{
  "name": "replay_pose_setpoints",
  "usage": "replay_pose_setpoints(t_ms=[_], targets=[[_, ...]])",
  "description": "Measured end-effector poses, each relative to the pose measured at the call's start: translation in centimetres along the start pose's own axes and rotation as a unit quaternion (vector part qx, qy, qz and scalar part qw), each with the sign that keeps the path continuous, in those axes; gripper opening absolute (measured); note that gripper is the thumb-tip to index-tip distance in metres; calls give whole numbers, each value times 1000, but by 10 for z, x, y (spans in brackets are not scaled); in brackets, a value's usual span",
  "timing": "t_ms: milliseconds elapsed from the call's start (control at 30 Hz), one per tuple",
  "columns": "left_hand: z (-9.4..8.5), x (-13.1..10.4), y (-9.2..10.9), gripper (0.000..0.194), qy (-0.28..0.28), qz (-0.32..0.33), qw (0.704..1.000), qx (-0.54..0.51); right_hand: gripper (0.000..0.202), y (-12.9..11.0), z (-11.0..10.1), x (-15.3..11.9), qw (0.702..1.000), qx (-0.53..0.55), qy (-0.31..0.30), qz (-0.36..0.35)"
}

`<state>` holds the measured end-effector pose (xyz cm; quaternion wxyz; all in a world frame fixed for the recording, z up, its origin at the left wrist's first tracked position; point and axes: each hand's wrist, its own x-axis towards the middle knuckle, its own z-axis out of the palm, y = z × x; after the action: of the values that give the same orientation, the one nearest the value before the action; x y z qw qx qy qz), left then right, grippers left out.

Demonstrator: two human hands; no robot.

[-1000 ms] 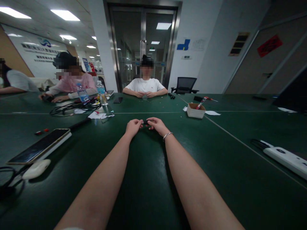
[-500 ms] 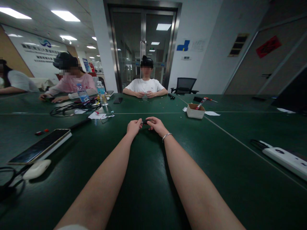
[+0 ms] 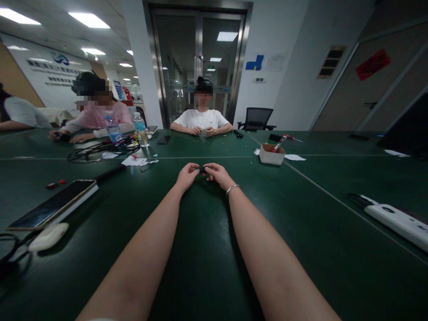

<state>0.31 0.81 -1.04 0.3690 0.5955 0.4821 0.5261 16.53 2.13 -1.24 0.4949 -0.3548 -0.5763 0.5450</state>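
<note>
pinching a small black object [image 3: 202, 169] between them, left hand [image 3: 186, 176] and right hand [image 3: 220, 175] face each other.

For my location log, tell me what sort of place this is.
Probably an office meeting area: a big green table, a black chair and a wall sign with a logo.

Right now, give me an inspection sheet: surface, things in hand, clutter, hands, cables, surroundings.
Surface: dark green table, with pale seams.
Job's things: small dark object, too small to identify.
Clutter: phone and white rounded item at left; open box beyond the hands; power strip at right.
Hands: right hand pinches the object; left hand is at its other end, grip unclear.
Cables: black tangle near two bottles; more at the left edge.
Surroundings: person in white seated opposite; glass doors behind.
</note>
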Motion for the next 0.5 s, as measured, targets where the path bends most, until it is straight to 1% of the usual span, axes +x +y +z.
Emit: replay_pose_setpoints(t_ms=[133, 233, 367, 500], targets=[[0, 0, 0, 21, -4, -16, 1000, -11, 21, -2, 0, -1, 1000, 3, -6, 1], [-1, -1, 3, 20, -1, -7, 1000, -5, 22, -2, 0, -2, 1000, 2, -13, 0], [-2, -3, 6, 22, -7, -16, 1000, -5, 22, -3, 0, -2, 1000, 1, -17, -2], [-2, -3, 5, 22, -2, -14, 1000, -7, 22, -3, 0, -2, 1000, 3, -19, 0]])
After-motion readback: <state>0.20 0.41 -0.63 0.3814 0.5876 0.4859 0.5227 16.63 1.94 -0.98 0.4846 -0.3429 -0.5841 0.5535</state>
